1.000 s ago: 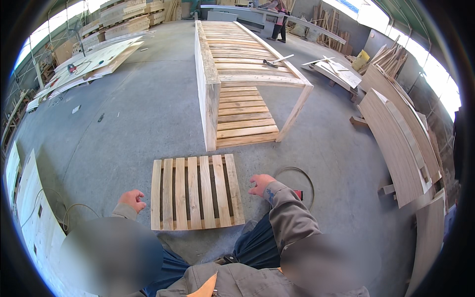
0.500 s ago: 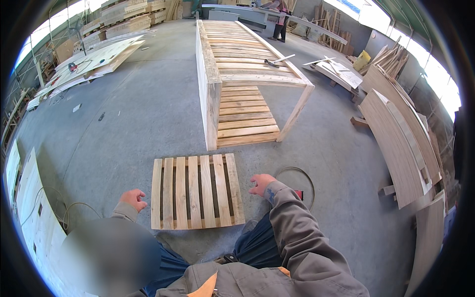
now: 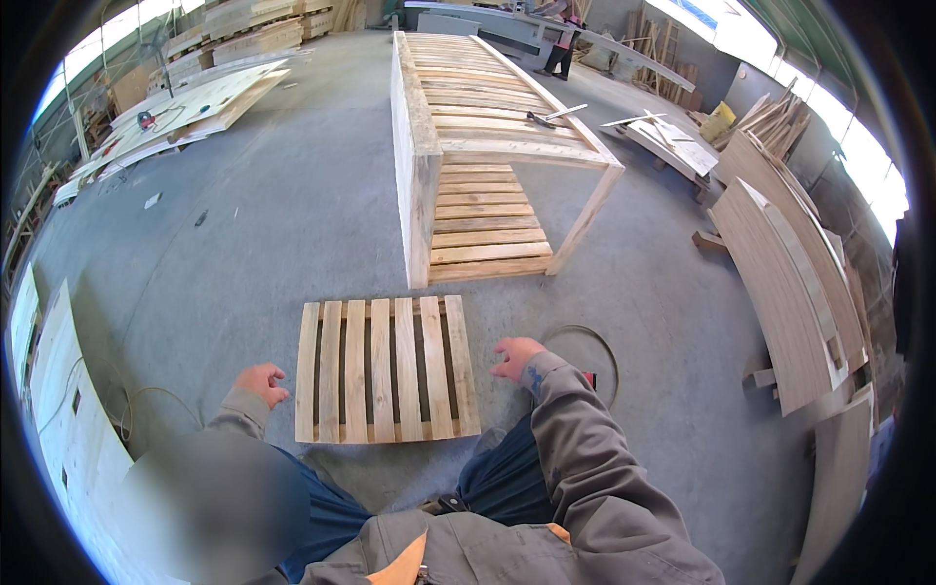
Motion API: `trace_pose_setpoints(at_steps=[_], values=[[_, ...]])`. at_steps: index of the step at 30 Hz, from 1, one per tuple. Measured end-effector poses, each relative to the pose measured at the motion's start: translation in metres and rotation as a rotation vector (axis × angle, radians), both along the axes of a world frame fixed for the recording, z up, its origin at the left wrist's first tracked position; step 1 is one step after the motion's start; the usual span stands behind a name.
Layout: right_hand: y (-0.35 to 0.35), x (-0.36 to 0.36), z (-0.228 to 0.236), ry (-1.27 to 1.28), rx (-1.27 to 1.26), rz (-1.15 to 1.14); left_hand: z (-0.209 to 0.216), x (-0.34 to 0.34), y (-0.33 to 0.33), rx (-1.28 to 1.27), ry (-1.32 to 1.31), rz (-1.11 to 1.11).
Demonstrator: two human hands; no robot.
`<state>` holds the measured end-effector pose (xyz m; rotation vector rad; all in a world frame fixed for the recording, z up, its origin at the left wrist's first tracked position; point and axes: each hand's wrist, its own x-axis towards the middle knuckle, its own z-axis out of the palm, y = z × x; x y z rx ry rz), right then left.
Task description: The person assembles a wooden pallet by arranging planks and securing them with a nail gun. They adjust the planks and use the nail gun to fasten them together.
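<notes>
A small slatted wooden panel (image 3: 381,370) lies flat on the concrete floor in front of my feet, its slats running away from me with narrow gaps. Just off its left edge hovers my left hand (image 3: 259,384), fingers loosely curled and apart, holding nothing. On the opposite side, my right hand (image 3: 517,358) is held a little away from the panel's right edge, also empty with fingers bent and parted. Neither hand appears to touch the wood. Beyond the panel stands a long slatted wooden frame (image 3: 421,219) with corner posts and a lower slatted shelf.
A hose loop (image 3: 615,363) and a red object (image 3: 590,379), partly behind my right sleeve, lie on the floor. A tool with a dark curved head (image 3: 539,119) rests atop the frame. Boards (image 3: 775,292) lean at right; sheets (image 3: 78,409) stand left. A person (image 3: 558,58) is far back.
The view has shifted slightly, so the panel sits a little higher in the picture. My hands keep nearly the same pose beside it, and nothing has been picked up.
</notes>
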<state>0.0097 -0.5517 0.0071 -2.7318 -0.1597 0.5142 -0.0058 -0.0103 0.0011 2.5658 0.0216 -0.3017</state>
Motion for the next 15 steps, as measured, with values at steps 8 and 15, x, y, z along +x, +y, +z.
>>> trace_pose_setpoints(at_steps=[8, 15], values=[[0.002, -0.001, 0.003, 0.105, 0.058, -0.037, -0.006, -0.001, 0.006, -0.045, 0.011, 0.002], [-0.01, 0.005, -0.014, 0.076, 0.103, -0.104, -0.007, 0.0, 0.004, 0.004, -0.091, -0.031]])
